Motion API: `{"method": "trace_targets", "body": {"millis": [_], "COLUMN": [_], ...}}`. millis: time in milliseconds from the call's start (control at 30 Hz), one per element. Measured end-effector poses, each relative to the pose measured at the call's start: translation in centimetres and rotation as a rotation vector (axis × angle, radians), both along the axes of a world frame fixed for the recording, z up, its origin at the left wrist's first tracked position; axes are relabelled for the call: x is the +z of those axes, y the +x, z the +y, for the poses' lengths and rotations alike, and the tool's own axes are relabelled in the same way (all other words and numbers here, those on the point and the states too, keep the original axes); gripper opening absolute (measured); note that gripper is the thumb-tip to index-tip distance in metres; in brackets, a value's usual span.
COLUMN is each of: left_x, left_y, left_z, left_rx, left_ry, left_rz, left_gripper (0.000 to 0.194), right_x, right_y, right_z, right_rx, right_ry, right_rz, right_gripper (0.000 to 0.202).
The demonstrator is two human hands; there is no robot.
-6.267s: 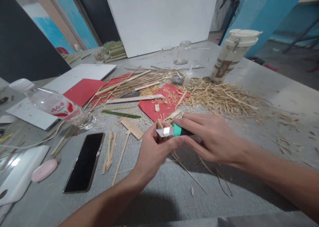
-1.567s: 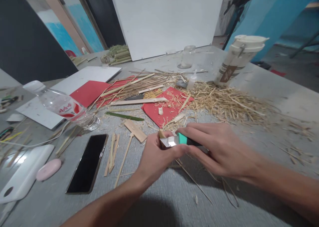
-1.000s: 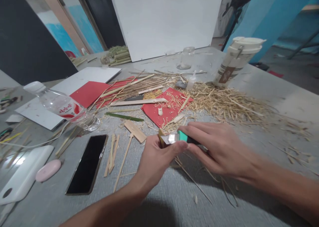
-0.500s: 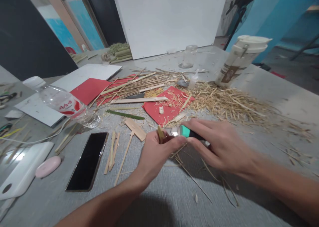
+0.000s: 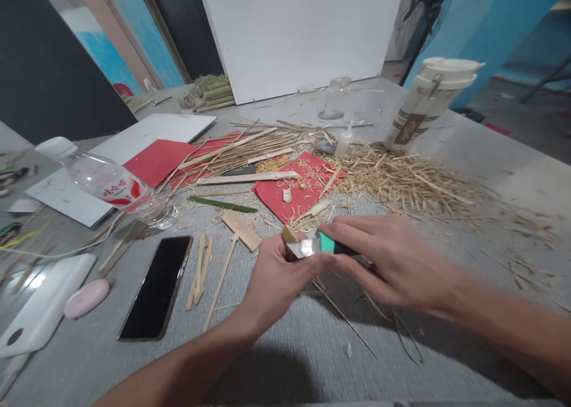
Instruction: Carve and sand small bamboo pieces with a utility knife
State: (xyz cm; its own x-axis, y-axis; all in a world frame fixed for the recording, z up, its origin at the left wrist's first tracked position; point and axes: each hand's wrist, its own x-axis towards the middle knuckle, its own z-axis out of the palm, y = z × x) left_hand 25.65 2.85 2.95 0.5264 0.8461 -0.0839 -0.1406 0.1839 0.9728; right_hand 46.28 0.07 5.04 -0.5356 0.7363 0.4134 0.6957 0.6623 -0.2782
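Head view, left to right: pink case [image 5: 87,298] laid on desk [image 5: 530,169], bottle [image 5: 118,187] stood behind it, phone [image 5: 156,289] set face up, screen dark. Sticks [image 5: 200,273] laid between phone and hands. Bamboo piece [image 5: 289,236] pinched in left hand [image 5: 275,273], fingers curled tight, lower end hidden by them. Red paper [image 5: 274,196] littered with shavings [image 5: 307,181], beyond the hands. Knife [image 5: 327,243] gripped in right hand [image 5: 392,255], fingers closed round handle; blade pointed left, overlapping the piece, contact can't be told. Straw [image 5: 401,181] heaped beyond right hand, cup [image 5: 411,118] stood at its back edge.
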Motion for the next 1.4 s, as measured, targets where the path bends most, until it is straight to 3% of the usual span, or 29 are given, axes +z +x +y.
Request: {"method": "trace_targets", "body": {"millis": [133, 267, 600, 767, 833, 967, 1133, 1267, 1400], "left_x": [-0.7, -1.3, -1.5, -1.5, -1.6, -1.6, -0.9, -0.8, -0.6], "left_y": [0.1, 0.4, -0.3, -0.8, -1.0, -1.0, -0.9, -0.9, -0.8], "left_z": [-0.5, -0.2, 0.5, 0.4, 0.1, -0.5, -0.5, -0.5, -0.6], "left_rx": [0.016, 0.04, -0.1, -0.248, -0.245, -0.129, -0.248, -0.233, -0.233], "left_ry": [0.016, -0.082, -0.1, -0.108, -0.152, -0.241, -0.152, -0.112, -0.172], "left_rz": [0.05, 0.003, -0.106, -0.069, -0.058, -0.072, -0.064, -0.093, -0.129], "left_gripper": [0.064, 0.058, 0.051, 0.06, 0.064, 0.071, 0.065, 0.062, 0.061], "right_x": [-0.6, -0.8, -0.3, -0.1, -0.1, -0.1, -0.1, -0.1, 0.0], "right_y": [-0.3, -0.5, -0.1, -0.1, -0.2, -0.4, -0.4, -0.6, -1.0], "right_z": [-0.1, -0.1, 0.2, 0.1, 0.0, -0.1, -0.3, -0.6, -0.9], "right_rx": [-0.094, -0.137, 0.044, 0.093, 0.097, 0.076, 0.042, -0.004, -0.059], "right_ry": [0.046, 0.061, -0.043, -0.078, -0.081, -0.006, 0.106, 0.171, 0.234], "right_rz": [-0.006, 0.026, 0.047, 0.06, 0.061, 0.038, 0.015, -0.013, -0.031], "right_gripper": [0.03, 0.031, 0.03, 0.033, 0.036, 0.038, 0.036, 0.037, 0.036]}}
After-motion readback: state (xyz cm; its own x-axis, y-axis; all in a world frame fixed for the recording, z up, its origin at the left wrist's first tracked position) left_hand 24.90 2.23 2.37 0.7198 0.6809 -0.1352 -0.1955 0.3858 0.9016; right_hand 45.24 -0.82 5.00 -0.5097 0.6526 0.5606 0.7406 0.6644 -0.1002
